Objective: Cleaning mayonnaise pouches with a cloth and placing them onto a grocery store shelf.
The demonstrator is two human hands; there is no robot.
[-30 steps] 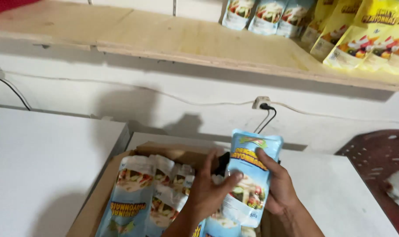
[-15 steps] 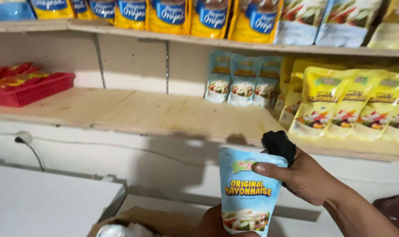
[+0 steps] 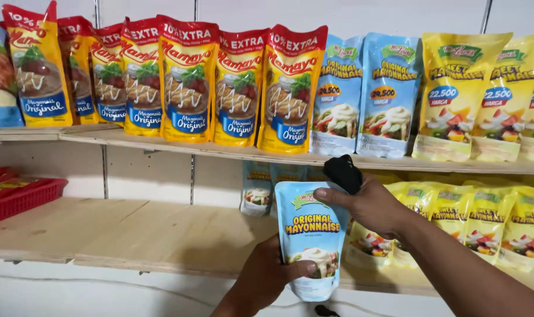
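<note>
I hold a light blue stand-up sauce pouch (image 3: 311,235) upright in front of the lower wooden shelf (image 3: 149,235). My left hand (image 3: 265,275) grips its lower left side from below. My right hand (image 3: 369,205) presses on its upper right corner and also holds a small black device (image 3: 342,172) above the pouch. Several more light blue pouches (image 3: 261,189) stand at the back of the lower shelf, right behind the held one.
The upper shelf (image 3: 278,154) carries a row of red-and-yellow pouches (image 3: 187,82), two light blue pouches (image 3: 364,94) and yellow pouches (image 3: 460,94). Yellow pouches (image 3: 490,217) also fill the lower shelf's right part. A red basket (image 3: 20,196) sits at far left.
The view has tilted up from a cardboard box of pouches to the shelves. The blue pouch rose with both hands from the box to the lower shelf's height.
</note>
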